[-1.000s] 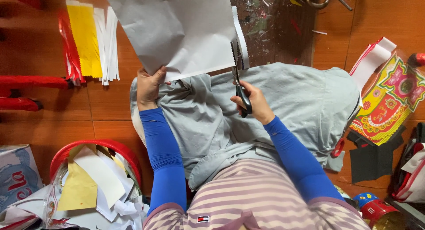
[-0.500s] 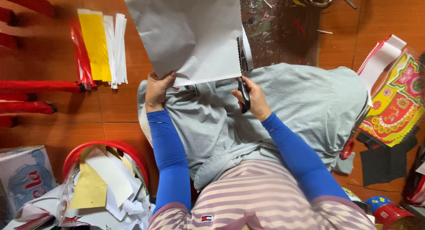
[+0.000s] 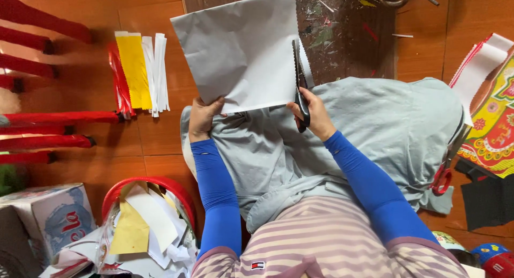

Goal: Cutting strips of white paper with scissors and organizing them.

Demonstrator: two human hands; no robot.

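Observation:
My left hand (image 3: 203, 117) grips the lower left corner of a large grey paper sheet (image 3: 241, 53) and holds it up over my lap. In my right hand (image 3: 317, 117) are black-handled scissors (image 3: 300, 85) with zigzag blades, which run up along the sheet's right edge. A narrow cut strip (image 3: 307, 61) hangs off to the right of the blades. Both arms wear blue sleeves. A grey cloth (image 3: 375, 128) covers my lap beneath the hands.
Yellow, red and white paper strips (image 3: 138, 72) lie on the wooden floor at left, next to red sticks (image 3: 59, 118). A red basket (image 3: 155, 184) full of paper scraps sits at lower left. Colourful printed paper (image 3: 495, 122) and red-handled scissors (image 3: 443, 179) lie at right.
The scissors have travelled further up the sheet's right edge, and the sheet and both hands sit slightly lower and more to the right in view. The left hand keeps its grip.

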